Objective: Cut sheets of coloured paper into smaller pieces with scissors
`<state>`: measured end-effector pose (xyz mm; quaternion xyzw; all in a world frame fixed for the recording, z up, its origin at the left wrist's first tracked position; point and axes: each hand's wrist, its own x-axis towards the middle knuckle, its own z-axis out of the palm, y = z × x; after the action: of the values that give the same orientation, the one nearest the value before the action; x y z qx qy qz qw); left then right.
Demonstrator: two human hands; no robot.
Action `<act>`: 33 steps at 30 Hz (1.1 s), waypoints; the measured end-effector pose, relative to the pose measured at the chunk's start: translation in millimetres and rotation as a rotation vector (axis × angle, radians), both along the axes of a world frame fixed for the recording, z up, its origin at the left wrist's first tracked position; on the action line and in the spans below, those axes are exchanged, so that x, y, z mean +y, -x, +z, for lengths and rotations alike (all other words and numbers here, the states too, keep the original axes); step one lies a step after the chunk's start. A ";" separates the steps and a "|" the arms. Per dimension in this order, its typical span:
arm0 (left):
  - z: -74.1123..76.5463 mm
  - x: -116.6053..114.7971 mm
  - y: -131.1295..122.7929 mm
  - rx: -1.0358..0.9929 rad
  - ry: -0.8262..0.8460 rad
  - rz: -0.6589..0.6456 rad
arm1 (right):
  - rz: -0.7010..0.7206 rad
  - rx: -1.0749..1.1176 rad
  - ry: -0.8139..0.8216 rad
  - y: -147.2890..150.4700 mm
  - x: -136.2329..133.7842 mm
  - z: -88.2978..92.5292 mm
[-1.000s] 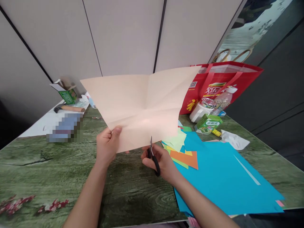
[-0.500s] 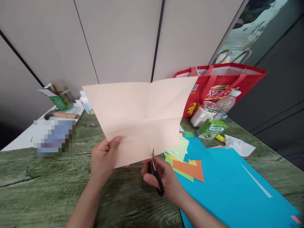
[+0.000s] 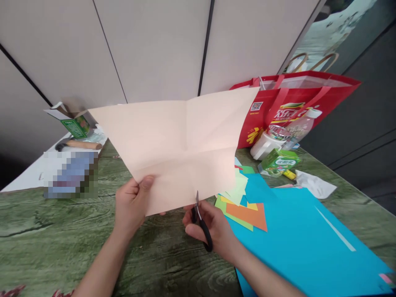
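A large pale peach sheet of paper (image 3: 173,136), creased by two crossing folds, is held up over the table. My left hand (image 3: 133,202) pinches its lower left edge, thumb on the near face and fingers behind. In my right hand (image 3: 210,225) is a pair of scissors (image 3: 203,231) with black handles. The upper blade lies in front of the sheet at its bottom edge, close to the vertical crease; the other blade is hidden behind the paper.
Blue paper (image 3: 297,235) covers the table's right side, bearing green and orange paper pieces (image 3: 247,214). Behind stand a green carton (image 3: 280,162), a white mug (image 3: 265,145), a plastic bottle (image 3: 305,126) and a red bag (image 3: 260,115). At left are a green box (image 3: 76,127) and a wooden-handled tool (image 3: 83,144).
The sheet's top edge has tilted slightly nearer and its upper left corner has shifted left. My hands have moved slightly left with it; the scissors stay at the bottom edge.
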<state>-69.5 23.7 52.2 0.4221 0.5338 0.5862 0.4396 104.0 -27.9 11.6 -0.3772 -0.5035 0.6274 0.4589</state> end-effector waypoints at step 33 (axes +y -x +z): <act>-3.0 -5.7 0.4 0.007 -0.021 0.001 | 0.019 0.007 0.028 0.3 -2.7 3.8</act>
<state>-69.9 17.9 49.2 0.4287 0.5293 0.5905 0.4329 103.7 -30.6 15.4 -0.3766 -0.4966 0.6399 0.4495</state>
